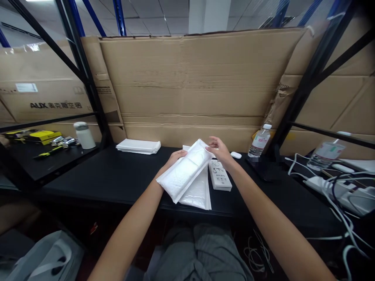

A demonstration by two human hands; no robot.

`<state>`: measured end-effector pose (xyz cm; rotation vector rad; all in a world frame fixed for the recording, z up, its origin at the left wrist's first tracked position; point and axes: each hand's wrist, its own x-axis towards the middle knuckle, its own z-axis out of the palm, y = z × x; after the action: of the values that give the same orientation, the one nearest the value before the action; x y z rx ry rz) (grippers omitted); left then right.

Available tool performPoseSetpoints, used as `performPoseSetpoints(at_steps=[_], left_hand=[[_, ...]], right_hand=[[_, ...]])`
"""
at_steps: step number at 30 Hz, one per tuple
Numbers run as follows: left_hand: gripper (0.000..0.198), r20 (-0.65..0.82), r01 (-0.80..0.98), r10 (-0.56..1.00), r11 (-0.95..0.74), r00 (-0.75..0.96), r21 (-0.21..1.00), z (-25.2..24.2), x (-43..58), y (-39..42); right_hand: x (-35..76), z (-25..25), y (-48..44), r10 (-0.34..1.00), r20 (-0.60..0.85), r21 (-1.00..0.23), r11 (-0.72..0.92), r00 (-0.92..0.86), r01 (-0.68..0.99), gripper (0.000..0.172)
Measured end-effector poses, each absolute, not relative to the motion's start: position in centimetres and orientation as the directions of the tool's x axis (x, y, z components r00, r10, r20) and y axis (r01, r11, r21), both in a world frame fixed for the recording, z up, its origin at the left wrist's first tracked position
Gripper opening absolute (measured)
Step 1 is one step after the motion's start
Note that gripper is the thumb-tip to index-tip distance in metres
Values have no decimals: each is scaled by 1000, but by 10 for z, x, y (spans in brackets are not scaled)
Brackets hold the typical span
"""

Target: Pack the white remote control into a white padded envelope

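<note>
A white padded envelope [187, 168] is held tilted above the black table, its upper end away from me. My left hand [176, 156] is closed on its left side, the fingers partly hidden under it. At the upper right edge, my right hand [220, 151] is closed with the thumb at the envelope and the other fingers bent above. A second white padded envelope [200, 191] lies on the table beneath the first, partly covered. Beside it, under my right forearm, sits a small white box [220, 177] with dark print.
A stack of white envelopes [138, 146] lies at the back left. To the right are a white case [236, 155], a water bottle [260, 141] and a dark phone [259, 169]. Power strips [336, 187] with cables lie far right. Cardboard [190, 82] walls the back; shelf posts flank it.
</note>
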<state>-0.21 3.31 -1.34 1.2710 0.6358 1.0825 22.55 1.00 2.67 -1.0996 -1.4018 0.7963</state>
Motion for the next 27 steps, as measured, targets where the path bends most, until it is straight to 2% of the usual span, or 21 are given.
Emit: performPoseSetpoints(at_steps=[2, 5, 7, 9, 11, 13, 17, 22, 27], left_hand=[[28, 179, -310, 891, -46, 417, 950, -12, -3, 32], [26, 193, -332, 882, -44, 430, 942, -10, -3, 32], [24, 190, -350, 881, -30, 433, 936, -10, -2, 33], [25, 160, -383, 877, 29, 453, 923, -11, -1, 33], [28, 105, -444, 875, 134, 473, 886, -13, -2, 34], [27, 65, -556, 904, 202, 423, 806, -15, -5, 35], [30, 35, -727, 957, 195, 289, 658, -20, -12, 39], [41, 82, -671, 944, 165, 320, 723, -26, -9, 41], [48, 156, -609, 980, -48, 125, 792, -33, 1, 43]], right_hand=[[229, 28, 11, 974, 223, -967, 214, 48, 139, 59], [231, 32, 7, 976, 24, -997, 40, -215, 69, 36], [231, 34, 5, 951, -17, -999, -4, -308, 41, 26], [228, 36, 5, 949, 7, -1000, 4, -315, -10, 23], [227, 38, 9, 958, 66, -995, 40, -280, -96, 22], [229, 41, 16, 971, 130, -972, 86, -199, -218, 18], [239, 41, 29, 980, 197, -880, 194, 40, -434, 14], [242, 29, 33, 974, 181, -831, 224, 134, -509, 24], [226, 19, 33, 964, 194, -805, 263, 182, -532, 33]])
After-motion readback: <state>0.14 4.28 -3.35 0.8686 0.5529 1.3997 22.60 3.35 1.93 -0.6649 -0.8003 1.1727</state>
